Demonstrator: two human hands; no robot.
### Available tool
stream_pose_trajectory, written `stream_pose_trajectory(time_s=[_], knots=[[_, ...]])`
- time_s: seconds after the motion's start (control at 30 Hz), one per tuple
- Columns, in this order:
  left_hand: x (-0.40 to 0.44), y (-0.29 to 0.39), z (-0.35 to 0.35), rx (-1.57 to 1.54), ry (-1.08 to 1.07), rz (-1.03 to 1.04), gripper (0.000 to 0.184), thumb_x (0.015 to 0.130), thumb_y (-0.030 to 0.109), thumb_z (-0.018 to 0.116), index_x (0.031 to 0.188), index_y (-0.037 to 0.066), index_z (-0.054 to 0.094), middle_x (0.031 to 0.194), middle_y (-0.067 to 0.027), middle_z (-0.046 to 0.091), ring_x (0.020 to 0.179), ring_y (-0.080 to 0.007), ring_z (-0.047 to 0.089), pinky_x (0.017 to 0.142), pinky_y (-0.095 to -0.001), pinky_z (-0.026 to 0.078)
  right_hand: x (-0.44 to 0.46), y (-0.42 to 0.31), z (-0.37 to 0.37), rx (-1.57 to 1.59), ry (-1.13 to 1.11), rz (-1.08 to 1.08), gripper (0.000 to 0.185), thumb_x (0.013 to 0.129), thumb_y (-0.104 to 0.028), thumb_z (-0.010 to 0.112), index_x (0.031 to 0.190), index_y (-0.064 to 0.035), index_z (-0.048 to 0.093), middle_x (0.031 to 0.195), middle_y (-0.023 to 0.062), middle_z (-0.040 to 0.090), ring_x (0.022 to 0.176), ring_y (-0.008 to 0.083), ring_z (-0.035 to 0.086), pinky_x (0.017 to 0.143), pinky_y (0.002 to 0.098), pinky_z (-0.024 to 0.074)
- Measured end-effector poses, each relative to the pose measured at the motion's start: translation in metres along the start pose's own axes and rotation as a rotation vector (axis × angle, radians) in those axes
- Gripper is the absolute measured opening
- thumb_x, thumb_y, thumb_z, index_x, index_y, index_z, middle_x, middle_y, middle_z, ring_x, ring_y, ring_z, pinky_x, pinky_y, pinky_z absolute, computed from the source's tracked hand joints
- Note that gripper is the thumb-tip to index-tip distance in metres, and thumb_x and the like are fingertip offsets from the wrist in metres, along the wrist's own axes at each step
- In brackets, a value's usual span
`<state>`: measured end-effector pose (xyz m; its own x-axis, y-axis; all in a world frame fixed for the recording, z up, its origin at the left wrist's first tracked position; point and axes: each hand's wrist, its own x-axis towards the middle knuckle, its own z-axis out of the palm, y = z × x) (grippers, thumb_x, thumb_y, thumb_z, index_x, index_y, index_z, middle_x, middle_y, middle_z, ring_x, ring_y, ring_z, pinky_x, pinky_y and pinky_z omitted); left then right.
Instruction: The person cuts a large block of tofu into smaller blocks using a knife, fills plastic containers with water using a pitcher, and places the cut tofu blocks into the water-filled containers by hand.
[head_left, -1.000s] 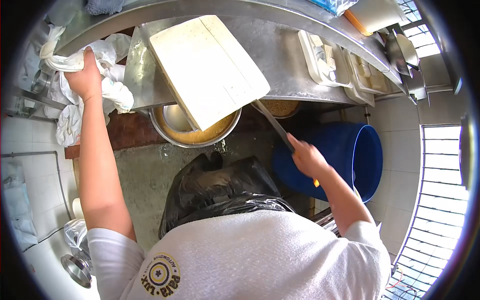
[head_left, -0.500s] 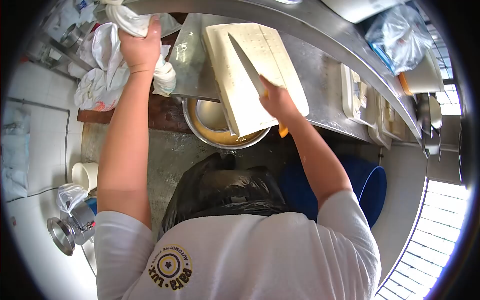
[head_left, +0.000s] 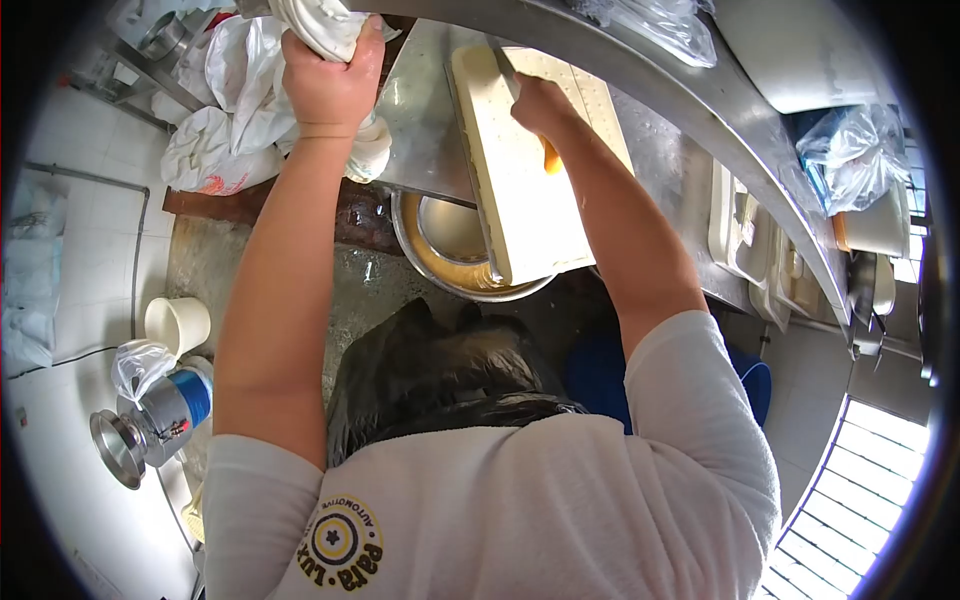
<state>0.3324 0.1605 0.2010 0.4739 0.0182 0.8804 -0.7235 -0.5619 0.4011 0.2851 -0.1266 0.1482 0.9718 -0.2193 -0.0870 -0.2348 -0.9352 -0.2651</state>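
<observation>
A large pale slab (head_left: 535, 190) lies on the metal counter (head_left: 425, 120), its near end over a metal bowl. Straight cut lines run along its right part. My right hand (head_left: 545, 105) is wrapped round the orange handle of a knife (head_left: 504, 66), whose blade is over the slab's far end. Whether the blade touches the slab, I cannot tell. At the counter's left, my left hand (head_left: 335, 85) grips a twisted white cloth (head_left: 325, 28), and part of it hangs below the hand.
Under the slab's near end is the bowl (head_left: 420, 250) with yellowish liquid. White cloths (head_left: 245, 80) hang at the left. Trays (head_left: 738, 225) stand at the right, beneath a metal shelf edge (head_left: 720, 115). A blue barrel (head_left: 598, 380) is below right.
The view has shifted. My right hand has lifted the knife from below the slab's right corner, across the slab, to its far end. My left hand still grips the cloth.
</observation>
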Motion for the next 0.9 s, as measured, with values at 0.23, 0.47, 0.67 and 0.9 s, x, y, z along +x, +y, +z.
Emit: stream_pose_trajectory(time_s=[0.23, 0.47, 0.67, 0.9], knots=[[-0.009, 0.003, 0.006, -0.099, 0.054, -0.326, 0.070, 0.079, 0.040, 0.087, 0.122, -0.008, 0.058, 0.117, -0.0221, 0.070, 0.105, -0.0376, 0.069, 0.094, -0.0423, 0.054, -0.124, 0.017, 0.002, -0.037, -0.113, -0.032, 0.054, 0.087, -0.005, 0.052, 0.141, -0.0026, 0.055, 0.105, 0.0273, 0.073, 0.101, 0.0417, 0.071, 0.088, 0.0483, 0.0573], [-0.002, 0.016, -0.002, -0.092, 0.046, -0.343, 0.065, 0.076, 0.045, 0.089, 0.102, -0.005, 0.057, 0.094, -0.0196, 0.074, 0.087, -0.0366, 0.073, 0.084, -0.0425, 0.057, -0.297, 0.037, 0.010, 0.060, -0.117, 0.018, 0.065, 0.085, -0.004, 0.053, 0.150, -0.0027, 0.046, 0.094, 0.0319, 0.070, 0.089, 0.0454, 0.071, 0.087, 0.0504, 0.0560], [-0.006, 0.023, -0.017, -0.174, -0.101, -0.425, 0.076, 0.080, 0.056, 0.085, 0.117, -0.006, 0.060, 0.111, -0.0201, 0.072, 0.106, -0.0352, 0.070, 0.094, -0.0415, 0.052, -0.467, 0.036, 0.004, -0.011, -0.221, 0.151, 0.065, 0.092, -0.010, 0.057, 0.154, -0.0077, 0.039, 0.101, 0.0208, 0.067, 0.090, 0.0392, 0.069, 0.082, 0.0477, 0.0565], [-0.138, 0.051, -0.047, -0.405, -0.223, -0.379, 0.042, 0.098, 0.023, 0.072, 0.124, -0.006, 0.055, 0.114, -0.0144, 0.067, 0.098, -0.0235, 0.065, 0.090, -0.0381, 0.051, -0.629, 0.073, 0.014, 0.217, 0.005, 0.365, 0.066, 0.085, -0.007, 0.071, 0.148, -0.0113, 0.050, 0.097, 0.0174, 0.067, 0.093, 0.0373, 0.070, 0.082, 0.0458, 0.0577]])
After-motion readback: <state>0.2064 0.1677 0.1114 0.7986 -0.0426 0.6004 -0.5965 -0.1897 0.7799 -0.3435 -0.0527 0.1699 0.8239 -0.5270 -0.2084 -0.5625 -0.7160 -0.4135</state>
